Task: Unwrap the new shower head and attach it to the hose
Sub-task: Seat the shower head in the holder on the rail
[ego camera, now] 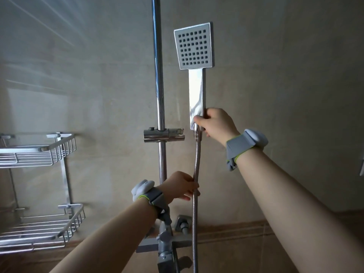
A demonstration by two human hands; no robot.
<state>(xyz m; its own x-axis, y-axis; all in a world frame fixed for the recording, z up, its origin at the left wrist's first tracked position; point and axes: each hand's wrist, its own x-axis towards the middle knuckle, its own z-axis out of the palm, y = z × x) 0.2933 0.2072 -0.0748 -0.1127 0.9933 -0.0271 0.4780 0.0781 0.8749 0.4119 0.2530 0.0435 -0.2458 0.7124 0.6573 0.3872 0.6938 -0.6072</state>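
Right hand [214, 123] closed around the bottom end of the shower head [194, 46] handle, thumb across the front, fingers wrapped behind. Shower head held upright against the beige tiled wall [275, 75], just right of the vertical chrome riser rail [159, 85], not touching it. Square spray face with a grid of dark square nozzles faces the camera; flat chrome handle runs straight down from it into the right hand. No wrapping visible on it.

Metal hose [196, 168] meets the base of the handle at a hose nut [196, 133], right under the right thumb. Looks joined; how tight it sits cannot be told. Hose hangs straight down from there to the bottom edge of view.

Left hand [181, 187] lower down, closed on the hose in a pinch, thumb and fingertips on it, about midway between the nut and the mixer tap [167, 243] at the bottom centre. Left hand sits just right of the rail.

Slider bracket [164, 134] clamped on the rail, empty, level with the hose nut and just left of it.

Both wrists carry grey bands with white modules: left wristband [147, 193], right wristband [246, 143].

Two-tier wire corner shelf [39, 152] on the wall at far left, well apart from the hands; nothing seen on either tier.
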